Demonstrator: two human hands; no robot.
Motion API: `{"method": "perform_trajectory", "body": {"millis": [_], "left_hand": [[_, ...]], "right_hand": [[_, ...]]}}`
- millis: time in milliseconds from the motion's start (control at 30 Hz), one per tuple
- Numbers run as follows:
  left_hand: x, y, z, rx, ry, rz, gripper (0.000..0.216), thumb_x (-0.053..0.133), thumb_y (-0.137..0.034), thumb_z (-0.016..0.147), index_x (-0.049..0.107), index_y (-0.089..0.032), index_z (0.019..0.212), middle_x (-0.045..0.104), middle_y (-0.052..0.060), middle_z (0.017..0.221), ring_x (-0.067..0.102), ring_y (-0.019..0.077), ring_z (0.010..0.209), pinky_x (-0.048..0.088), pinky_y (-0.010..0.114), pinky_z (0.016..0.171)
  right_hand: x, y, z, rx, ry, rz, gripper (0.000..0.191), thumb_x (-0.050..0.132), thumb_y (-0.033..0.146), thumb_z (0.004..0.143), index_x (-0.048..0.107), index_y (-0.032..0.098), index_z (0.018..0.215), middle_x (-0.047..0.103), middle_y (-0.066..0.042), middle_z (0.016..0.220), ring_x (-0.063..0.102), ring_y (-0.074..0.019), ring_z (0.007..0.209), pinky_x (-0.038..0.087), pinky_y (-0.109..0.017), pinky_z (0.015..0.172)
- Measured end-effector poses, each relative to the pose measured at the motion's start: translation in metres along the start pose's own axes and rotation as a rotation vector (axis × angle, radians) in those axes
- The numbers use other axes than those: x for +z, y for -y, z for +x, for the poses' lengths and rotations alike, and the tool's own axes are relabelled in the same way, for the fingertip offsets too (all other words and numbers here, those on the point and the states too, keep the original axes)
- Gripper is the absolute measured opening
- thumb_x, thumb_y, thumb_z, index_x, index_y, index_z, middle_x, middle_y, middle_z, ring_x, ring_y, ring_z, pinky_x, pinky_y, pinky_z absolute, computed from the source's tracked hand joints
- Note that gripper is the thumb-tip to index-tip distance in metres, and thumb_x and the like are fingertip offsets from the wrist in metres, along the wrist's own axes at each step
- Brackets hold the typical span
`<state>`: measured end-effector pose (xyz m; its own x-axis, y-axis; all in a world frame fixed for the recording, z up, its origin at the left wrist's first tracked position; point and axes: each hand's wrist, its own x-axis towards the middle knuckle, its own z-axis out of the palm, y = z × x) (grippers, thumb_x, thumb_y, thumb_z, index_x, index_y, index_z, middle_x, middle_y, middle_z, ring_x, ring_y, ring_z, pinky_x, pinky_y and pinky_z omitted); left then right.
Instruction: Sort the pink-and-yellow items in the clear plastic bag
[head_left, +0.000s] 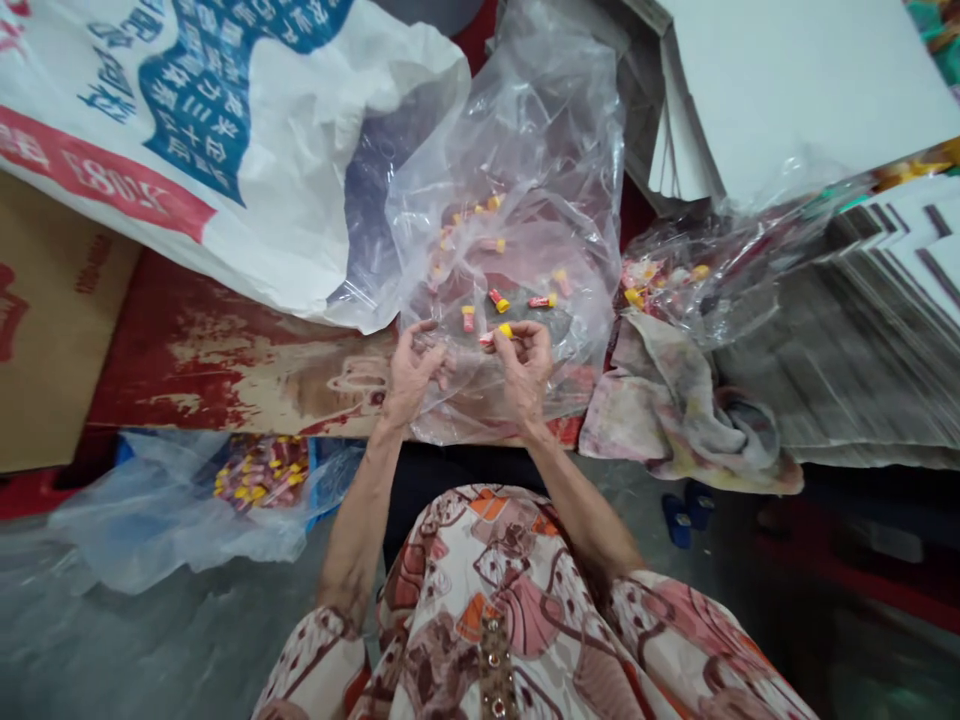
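Between the thumb and fingers of my right hand (pixel 527 362) is a small red-and-white tube with a yellow cap (pixel 505 331). My left hand (pixel 414 372) is over the near left part of a clear plastic bag (pixel 555 130), its fingers partly bent and apart, with no item visible in them. Several more capped tubes lie on or in the bag just beyond my hands, among them a red one (pixel 498 300) and a pink one (pixel 469 319). Others show blurred through the plastic farther back.
A large white printed sack (pixel 300 130) covers the back left of the worn red table (pixel 202 350). Below left, a plastic-lined blue container holds many capped pieces (pixel 262 475). At right are a stained cloth (pixel 660 400), another clear bag (pixel 742 250) and stacked card sheets (pixel 840 330).
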<state>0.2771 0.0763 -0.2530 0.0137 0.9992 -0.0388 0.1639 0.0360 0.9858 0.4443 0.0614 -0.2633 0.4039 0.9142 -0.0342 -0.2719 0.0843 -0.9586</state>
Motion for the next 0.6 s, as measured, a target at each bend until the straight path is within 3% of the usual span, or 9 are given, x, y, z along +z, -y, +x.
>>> {"method": "perform_trajectory", "body": {"millis": [167,300,400,500,600], "left_hand": [[0.01,-0.011,-0.01,-0.005,-0.045,-0.146,0.059,0.091,-0.066,0.087,0.061,-0.023,0.115,0.073,-0.001,0.08,0.074,0.0162,0.067,0.062,0.027,0.064],[-0.004,-0.01,-0.017,0.031,-0.079,-0.067,0.055,0.087,-0.067,0.091,0.061,-0.023,0.111,0.073,-0.002,0.077,0.072,0.0147,0.066,0.061,0.027,0.069],[-0.011,-0.005,-0.017,0.069,-0.085,0.203,0.042,0.082,-0.057,0.097,0.064,-0.022,0.112,0.074,0.001,0.083,0.072,0.016,0.07,0.059,0.028,0.069],[-0.009,0.0,-0.013,0.137,0.002,0.582,0.022,0.078,-0.038,0.1,0.066,-0.021,0.109,0.075,0.004,0.092,0.074,0.0202,0.084,0.059,0.031,0.079],[-0.007,-0.002,-0.005,0.207,0.179,0.874,0.009,0.071,-0.026,0.101,0.065,-0.021,0.105,0.076,0.008,0.101,0.075,0.0254,0.099,0.057,0.034,0.089]], "right_hand": [[0.032,-0.003,-0.031,0.11,0.003,0.119,0.037,0.076,0.058,0.096,0.058,0.026,0.101,0.073,-0.001,0.095,0.069,-0.0162,0.083,0.061,-0.029,0.08],[0.017,-0.01,-0.035,0.035,0.249,-0.121,0.027,0.069,0.052,0.105,0.071,0.025,0.102,0.074,-0.001,0.101,0.064,-0.0166,0.08,0.059,-0.031,0.078],[-0.009,-0.012,-0.024,-0.128,0.388,-0.433,0.018,0.064,0.038,0.111,0.078,0.027,0.106,0.074,-0.004,0.114,0.068,-0.0211,0.096,0.059,-0.04,0.097],[-0.029,-0.01,0.001,-0.2,0.321,-0.667,0.02,0.057,0.023,0.113,0.077,0.025,0.117,0.073,-0.007,0.12,0.068,-0.0255,0.112,0.053,-0.045,0.11],[-0.031,-0.011,0.037,-0.209,0.234,-0.818,0.032,0.048,0.018,0.114,0.07,0.02,0.138,0.069,-0.012,0.132,0.067,-0.026,0.116,0.053,-0.042,0.109]]}}
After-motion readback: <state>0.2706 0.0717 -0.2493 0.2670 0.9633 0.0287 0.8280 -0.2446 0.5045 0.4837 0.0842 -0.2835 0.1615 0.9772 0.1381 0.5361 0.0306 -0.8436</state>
